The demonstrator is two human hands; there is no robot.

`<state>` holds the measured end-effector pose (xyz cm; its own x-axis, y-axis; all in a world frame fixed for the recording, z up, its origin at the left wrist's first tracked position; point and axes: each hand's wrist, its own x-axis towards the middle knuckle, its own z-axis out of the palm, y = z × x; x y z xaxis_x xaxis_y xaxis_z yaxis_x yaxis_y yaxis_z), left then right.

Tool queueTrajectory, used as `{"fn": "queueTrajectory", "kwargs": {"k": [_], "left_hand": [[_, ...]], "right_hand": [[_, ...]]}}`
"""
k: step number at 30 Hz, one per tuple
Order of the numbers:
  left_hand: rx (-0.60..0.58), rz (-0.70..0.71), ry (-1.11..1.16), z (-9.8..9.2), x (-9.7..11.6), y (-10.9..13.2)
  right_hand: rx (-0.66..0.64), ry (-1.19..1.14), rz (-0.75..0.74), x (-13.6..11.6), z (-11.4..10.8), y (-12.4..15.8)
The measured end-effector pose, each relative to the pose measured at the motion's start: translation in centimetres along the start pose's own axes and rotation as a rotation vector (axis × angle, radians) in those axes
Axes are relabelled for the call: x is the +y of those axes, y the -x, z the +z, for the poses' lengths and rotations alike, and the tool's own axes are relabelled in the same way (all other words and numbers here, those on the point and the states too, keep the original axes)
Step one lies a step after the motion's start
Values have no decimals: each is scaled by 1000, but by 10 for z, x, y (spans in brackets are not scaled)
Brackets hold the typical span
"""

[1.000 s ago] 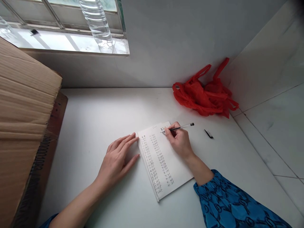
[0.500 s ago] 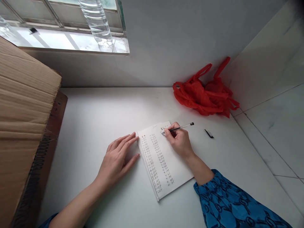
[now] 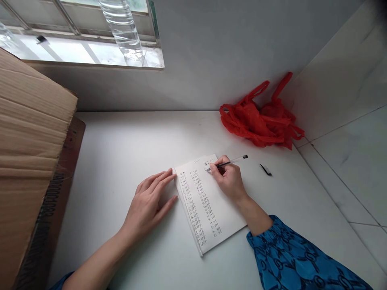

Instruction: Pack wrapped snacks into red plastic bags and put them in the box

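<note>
The right hand (image 3: pixel 228 179) closes in a narrow pinch on a clear-barrelled ballpoint pen (image 3: pixel 232 162), and we see the tip resting on the upper right of a white notepad (image 3: pixel 208 203). The pad lies on a white table (image 3: pixel 127 157), slightly askew, and is filled with handwritten columns of figures. The left hand (image 3: pixel 148 205) lies open on the table with its fingers spread, and its fingertips (image 3: pixel 174 175) touch the pad's left edge. A blue patterned sleeve (image 3: pixel 278 249) covers the right forearm near the wrist.

Just right of the pad we find a small black piece (image 3: pixel 266 169), too small to name surely. Beyond the pad and to the right, a crumpled red plastic bag (image 3: pixel 256 123) sits against a grey wall (image 3: pixel 211 60), its handles sticking up; we cannot tell whether it holds anything. Well left of the pad stands a brown cardboard box (image 3: pixel 30 141), its contents hidden. Marble-like tiles (image 3: pixel 347 161) rise to the right of the pad. Far beyond it, a clear plastic bottle (image 3: pixel 122 28) stands at a window (image 3: pixel 60 52).
</note>
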<state>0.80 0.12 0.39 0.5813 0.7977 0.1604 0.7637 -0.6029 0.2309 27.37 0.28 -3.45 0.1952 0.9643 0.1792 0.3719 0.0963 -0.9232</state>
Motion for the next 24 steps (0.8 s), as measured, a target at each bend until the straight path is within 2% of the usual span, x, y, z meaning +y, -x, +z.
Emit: {"fn": "queueTrajectory", "kwargs": {"k": [24], "left_hand": [[16,-4,22,0,1,-2]], "right_hand": [[40,24,-6,-2,-1,1]]}}
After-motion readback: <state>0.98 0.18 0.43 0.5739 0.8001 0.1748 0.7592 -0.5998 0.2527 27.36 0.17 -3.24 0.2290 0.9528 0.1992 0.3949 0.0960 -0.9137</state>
